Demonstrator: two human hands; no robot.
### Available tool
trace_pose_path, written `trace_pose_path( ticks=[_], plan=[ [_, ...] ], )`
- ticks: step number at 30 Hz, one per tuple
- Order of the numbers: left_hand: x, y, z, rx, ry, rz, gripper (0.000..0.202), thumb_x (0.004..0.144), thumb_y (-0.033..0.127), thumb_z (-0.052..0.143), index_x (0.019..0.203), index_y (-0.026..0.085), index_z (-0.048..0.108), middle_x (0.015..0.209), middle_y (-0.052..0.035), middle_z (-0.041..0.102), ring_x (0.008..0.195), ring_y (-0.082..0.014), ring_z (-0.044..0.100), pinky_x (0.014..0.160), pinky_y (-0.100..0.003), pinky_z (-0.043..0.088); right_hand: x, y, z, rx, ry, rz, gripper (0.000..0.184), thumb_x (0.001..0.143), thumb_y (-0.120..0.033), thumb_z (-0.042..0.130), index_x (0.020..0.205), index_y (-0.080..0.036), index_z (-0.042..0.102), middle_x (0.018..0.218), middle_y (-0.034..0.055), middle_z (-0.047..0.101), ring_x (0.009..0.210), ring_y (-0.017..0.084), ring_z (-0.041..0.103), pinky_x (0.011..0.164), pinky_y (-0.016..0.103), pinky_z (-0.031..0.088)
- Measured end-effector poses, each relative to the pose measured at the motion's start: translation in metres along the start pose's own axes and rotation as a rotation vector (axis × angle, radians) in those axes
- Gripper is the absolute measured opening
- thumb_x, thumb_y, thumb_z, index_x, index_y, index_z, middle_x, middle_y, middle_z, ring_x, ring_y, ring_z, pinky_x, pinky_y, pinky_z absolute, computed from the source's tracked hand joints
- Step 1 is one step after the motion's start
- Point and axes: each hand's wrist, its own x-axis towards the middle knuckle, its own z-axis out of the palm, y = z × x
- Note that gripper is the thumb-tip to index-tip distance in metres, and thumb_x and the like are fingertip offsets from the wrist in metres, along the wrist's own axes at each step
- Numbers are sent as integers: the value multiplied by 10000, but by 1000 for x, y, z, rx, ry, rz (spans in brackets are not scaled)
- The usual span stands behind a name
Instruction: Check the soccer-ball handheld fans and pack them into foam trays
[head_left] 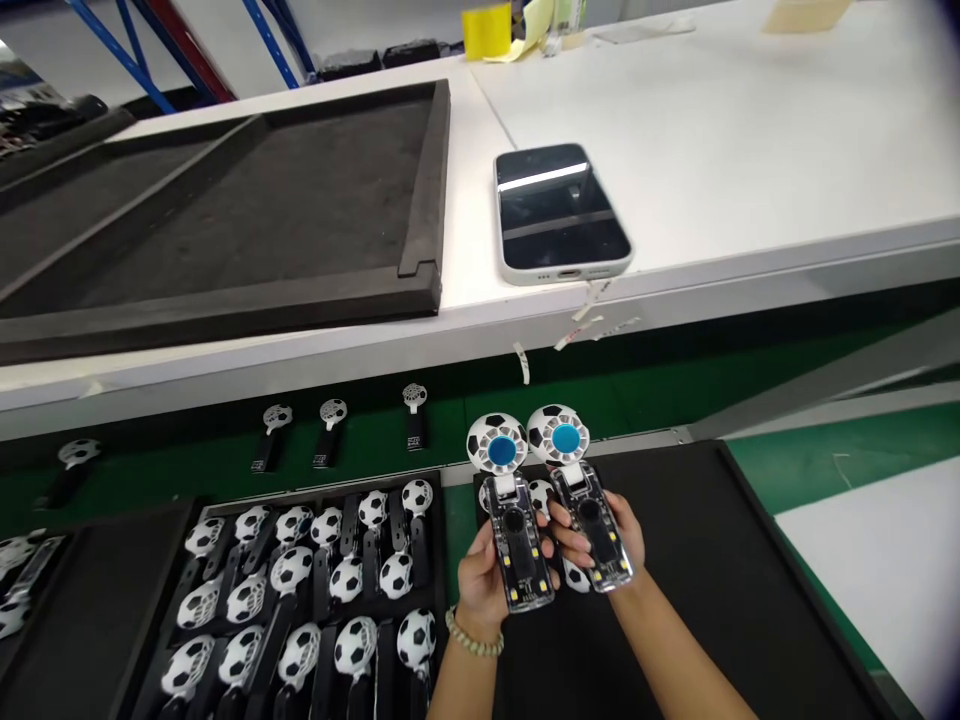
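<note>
My left hand (484,575) is closed around a small hand fan (510,500) with a clear body and a football-patterned head with a blue centre. My right hand (611,540) grips a second identical fan (581,490) beside it. Both fans are held upright and side by side, heads nearly touching, above a black foam tray (720,570). A few more football heads show on that tray just behind my fingers. A bead bracelet is on my left wrist.
A black tray (150,560) at lower left holds several football fans. Several single fans (330,430) lie on the green belt behind it. On the white bench above sit a phone (559,210), a large black foam tray (225,210) and yellow tape (486,30).
</note>
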Motion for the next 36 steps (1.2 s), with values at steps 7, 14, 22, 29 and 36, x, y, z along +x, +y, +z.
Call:
trace_pose_path(
  ticks=[7, 14, 22, 29, 36],
  plan=[
    [-34, -3, 3, 26, -92, -19, 510, 625, 500, 713, 1007, 169, 644, 1091, -145, 638, 784, -219, 627, 619, -374, 554, -30, 21, 28, 29, 75, -36, 379, 792, -464, 445, 770, -117, 596, 742, 59, 489, 532, 94, 365, 424, 196, 379],
    [-67, 3, 2, 74, -53, -3, 526, 583, 530, 743, 966, 192, 615, 991, -117, 667, 957, -324, 612, 836, -576, 463, -53, 44, 56, 23, 136, -75, 346, 798, -425, 451, 814, -117, 608, 809, 75, 494, 604, 114, 414, 462, 206, 411],
    [-94, 4, 3, 77, -33, -49, 571, 569, 511, 756, 978, 146, 595, 821, -111, 668, 983, -352, 601, 858, -554, 449, -66, 63, 74, 54, 51, -14, 368, 794, -435, 415, 816, -112, 589, 703, 55, 479, 580, 119, 418, 499, 213, 443],
    [-110, 3, 8, 89, -33, -55, 578, 556, 518, 754, 967, 137, 615, 808, -100, 643, 999, -334, 576, 848, -498, 453, -80, 76, 84, -1, 48, -21, 358, 801, -483, 426, 857, -158, 565, 716, 35, 486, 589, 129, 468, 552, 264, 485],
    [-112, 3, 26, 73, -87, 90, 639, 507, 578, 768, 977, 175, 608, 692, -4, 547, 631, -124, 533, 599, -258, 473, -95, 85, 80, -179, 103, -199, 455, 625, -354, 724, 1024, -188, 584, 905, 52, 602, 795, 181, 583, 697, 305, 498]
  ],
)
